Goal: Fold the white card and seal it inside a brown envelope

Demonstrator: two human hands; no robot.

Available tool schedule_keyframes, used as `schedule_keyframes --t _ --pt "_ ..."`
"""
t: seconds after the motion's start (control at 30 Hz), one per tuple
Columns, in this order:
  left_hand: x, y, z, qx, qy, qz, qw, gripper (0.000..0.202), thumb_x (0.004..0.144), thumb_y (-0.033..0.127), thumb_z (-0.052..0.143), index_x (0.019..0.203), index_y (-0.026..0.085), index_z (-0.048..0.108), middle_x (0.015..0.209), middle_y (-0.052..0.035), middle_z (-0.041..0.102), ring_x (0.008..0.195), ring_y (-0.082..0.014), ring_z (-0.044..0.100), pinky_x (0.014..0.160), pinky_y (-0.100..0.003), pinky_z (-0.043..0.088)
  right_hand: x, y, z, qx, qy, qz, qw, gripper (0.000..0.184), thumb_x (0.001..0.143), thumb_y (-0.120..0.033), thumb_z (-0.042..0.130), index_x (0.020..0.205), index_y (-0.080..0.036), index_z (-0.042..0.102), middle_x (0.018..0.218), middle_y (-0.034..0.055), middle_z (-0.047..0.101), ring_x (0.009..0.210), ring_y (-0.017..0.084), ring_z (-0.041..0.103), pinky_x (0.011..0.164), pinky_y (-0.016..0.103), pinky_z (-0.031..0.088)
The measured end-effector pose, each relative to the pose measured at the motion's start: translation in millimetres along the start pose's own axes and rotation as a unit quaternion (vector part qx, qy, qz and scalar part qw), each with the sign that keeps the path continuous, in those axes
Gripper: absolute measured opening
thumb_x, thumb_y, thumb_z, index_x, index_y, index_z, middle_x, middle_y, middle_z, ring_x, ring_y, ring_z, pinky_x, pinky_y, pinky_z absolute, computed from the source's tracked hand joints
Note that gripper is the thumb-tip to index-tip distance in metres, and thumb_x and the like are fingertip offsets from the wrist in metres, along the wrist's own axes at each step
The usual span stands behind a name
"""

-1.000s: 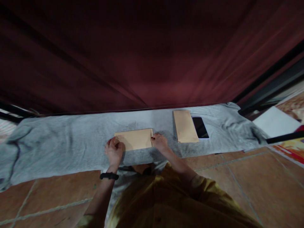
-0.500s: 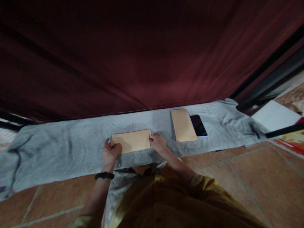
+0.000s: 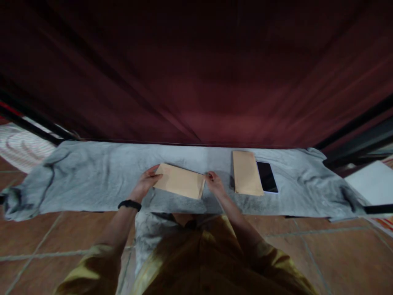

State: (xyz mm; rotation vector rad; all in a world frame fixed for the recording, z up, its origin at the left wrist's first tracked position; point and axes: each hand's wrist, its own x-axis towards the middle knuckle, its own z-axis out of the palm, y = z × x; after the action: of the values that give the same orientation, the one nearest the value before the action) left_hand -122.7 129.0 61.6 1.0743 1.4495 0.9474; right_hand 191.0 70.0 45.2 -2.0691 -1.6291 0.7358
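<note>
A flat tan paper envelope (image 3: 179, 180) lies slantwise in front of me over the grey cloth, its left end farther from me than its right. My left hand (image 3: 146, 181) grips that left end, thumb on top and the fingers under or behind it. At the upper right corner, my right hand (image 3: 215, 181) has its fingers curled and pinched against the envelope's edge, beside a narrow flap or fold at that end. The fingertips are small and partly hidden there. A black band (image 3: 129, 204) circles my left wrist.
On the grey cloth (image 3: 98, 176) to my right lies a stack of tan envelopes (image 3: 247, 173), with a dark-screened phone (image 3: 267, 177) beside it. A dark red curtain (image 3: 196, 102) hangs behind. Brown floor tiles (image 3: 344, 250) show in front.
My view has tilted and shifted. The envelope has turned, its left end now farther away and its right end nearer me. Both hands stay at its ends; the stack and phone lie as before.
</note>
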Motion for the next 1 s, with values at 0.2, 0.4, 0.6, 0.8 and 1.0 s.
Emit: schedule_keyframes --t 0.2,0.4,0.6,0.8,1.0 --pt "21 15 4.5 0.029 -0.087 0.025 0.995 0.086 0.058 0.037 0.084 0.137 0.011 0.060 0.095 -0.0115 0.078 0.076 -0.0262 0.073 0.070 -0.037 0.057 4 -1 -5 0.015 -0.069 0.013 0.997 0.026 0.096 -0.030 0.054 0.108 -0.023 0.077 0.096 0.0026 0.079 0.088 0.016 0.072 0.075 0.021 0.050" --pt "31 36 33.0 0.277 0.014 0.205 0.939 0.046 0.080 0.024 0.067 0.125 0.014 0.069 0.107 -0.0139 0.075 0.102 -0.0290 0.070 0.094 -0.048 0.054 -1 4 0 0.054 -0.073 0.015 0.996 0.017 0.086 -0.025 0.063 0.078 -0.019 0.077 0.083 0.0046 0.077 0.084 0.019 0.071 0.073 0.023 0.049" --pt "-57 -3 99.7 0.530 -0.057 0.447 0.718 0.044 0.100 0.029 0.048 0.143 0.022 0.054 0.155 -0.0108 0.048 0.150 -0.0286 0.033 0.124 -0.057 0.019 -25 24 15 0.232 -0.032 0.054 0.971 0.030 0.087 -0.042 0.055 0.073 -0.021 0.071 0.055 -0.0008 0.065 0.049 0.017 0.059 0.047 0.025 0.045" --pt "-114 -42 137.0 0.602 -0.102 0.477 0.632 0.057 0.103 0.041 0.044 0.154 0.015 0.040 0.161 -0.0117 0.040 0.149 -0.0255 0.037 0.125 -0.048 0.021 -39 49 11 0.363 0.039 0.087 0.927 0.033 0.077 -0.054 0.063 0.080 -0.021 0.067 0.056 -0.0015 0.063 0.049 0.017 0.058 0.049 0.028 0.049" --pt "-101 -27 132.9 0.639 -0.119 0.436 0.623 0.049 0.098 0.011 0.042 0.146 0.011 0.048 0.155 -0.0161 0.048 0.143 -0.0250 0.046 0.123 -0.046 0.029 -37 62 1 0.284 0.040 0.073 0.955 0.033 0.081 -0.054 0.059 0.084 -0.021 0.064 0.060 -0.0015 0.062 0.050 0.017 0.058 0.049 0.028 0.050"
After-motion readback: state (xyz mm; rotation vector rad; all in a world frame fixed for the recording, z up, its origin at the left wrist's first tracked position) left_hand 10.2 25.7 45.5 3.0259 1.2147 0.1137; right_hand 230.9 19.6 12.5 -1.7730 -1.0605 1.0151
